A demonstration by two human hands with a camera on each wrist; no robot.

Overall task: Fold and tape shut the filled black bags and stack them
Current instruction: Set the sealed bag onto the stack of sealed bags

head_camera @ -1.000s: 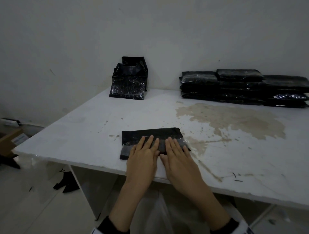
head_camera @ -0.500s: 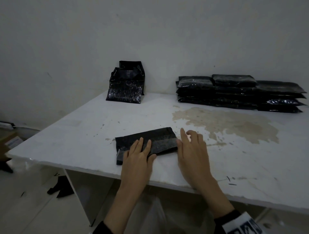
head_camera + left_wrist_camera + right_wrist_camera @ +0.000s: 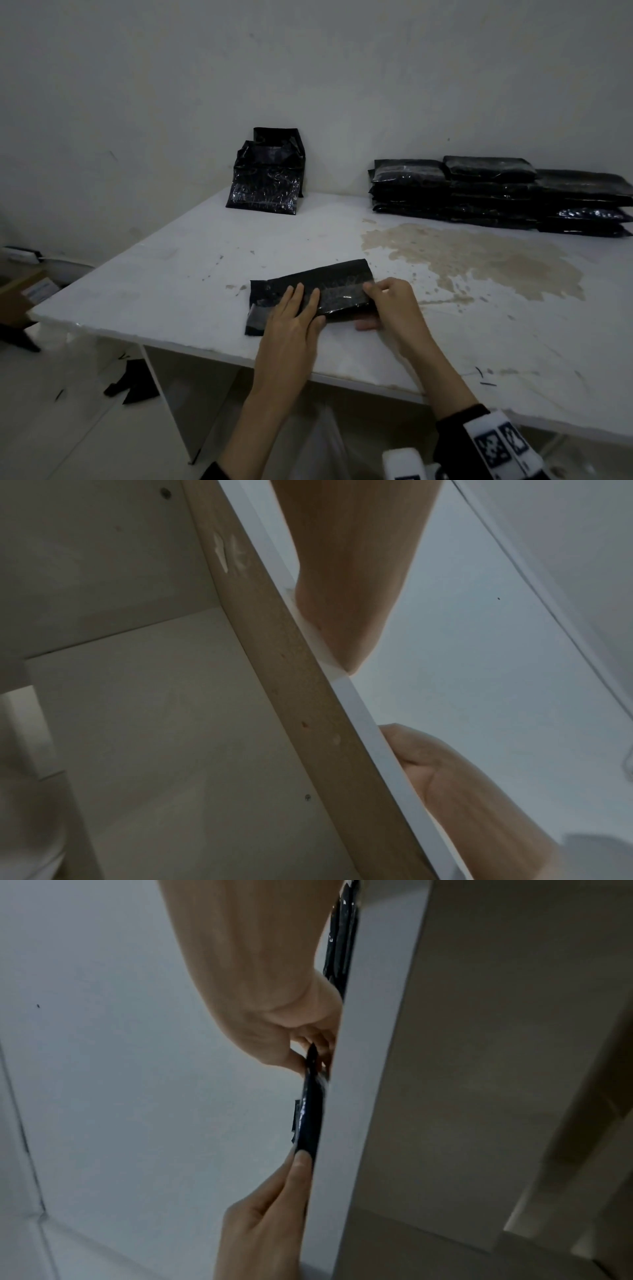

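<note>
Near the table (image 3: 178, 274) edge, right hand (image 3: 394, 305) pinches the folded bag's (image 3: 329, 287) end (left hand (image 3: 291, 322) pressing flat).

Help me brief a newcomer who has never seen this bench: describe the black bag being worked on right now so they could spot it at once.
On the white table, look at the near edge, left of the brown stain. The folded black bag lies flat there, the left hand pressing on it and the right hand gripping its right end. Unlike the stack of taped bags and the upright bags by the wall, it lies alone.
</note>
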